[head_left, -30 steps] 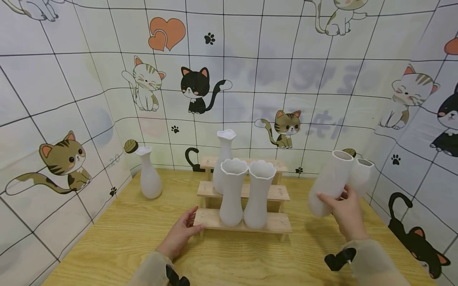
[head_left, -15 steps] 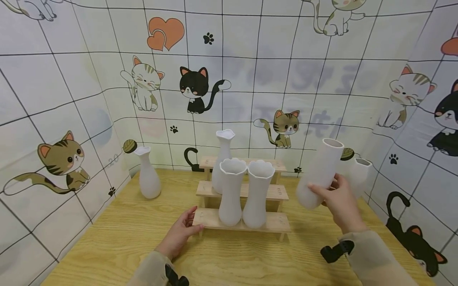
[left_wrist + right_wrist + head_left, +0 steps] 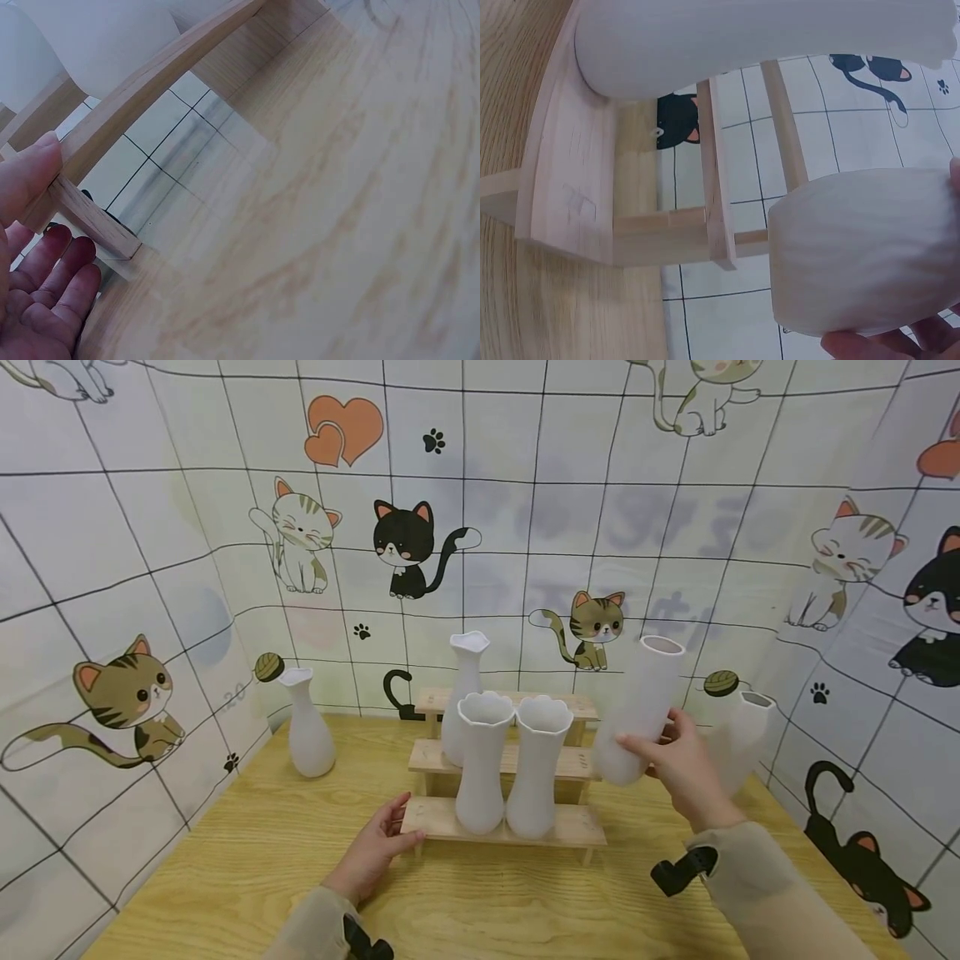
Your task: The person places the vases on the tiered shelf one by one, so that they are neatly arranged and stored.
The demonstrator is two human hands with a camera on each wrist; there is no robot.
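Note:
My right hand (image 3: 688,770) grips a white vase (image 3: 643,703) with a plain round mouth, held tilted in the air at the right end of the wooden stepped stand (image 3: 429,817). In the right wrist view the vase's base points toward the middle step, fingers beneath its body. My left hand (image 3: 371,856) holds the stand's bottom step at its left end, thumb (image 3: 34,169) against the board and fingers below by the leg. Two white vases with scalloped rims (image 3: 480,768) (image 3: 536,777) stand side by side on the bottom step. A slimmer vase (image 3: 463,693) with a wavy rim stands on the middle step.
A narrow-necked white vase (image 3: 310,735) stands on the wooden table (image 3: 480,910) at the back left. Another white vase (image 3: 738,739) is at the right, partly behind my right hand. A cat-printed cloth wall (image 3: 495,510) encloses the back and sides.
My right hand has carried the vase leftward and upward, from beside the right-hand vase to the stand's right end. The left hand keeps its hold on the step.

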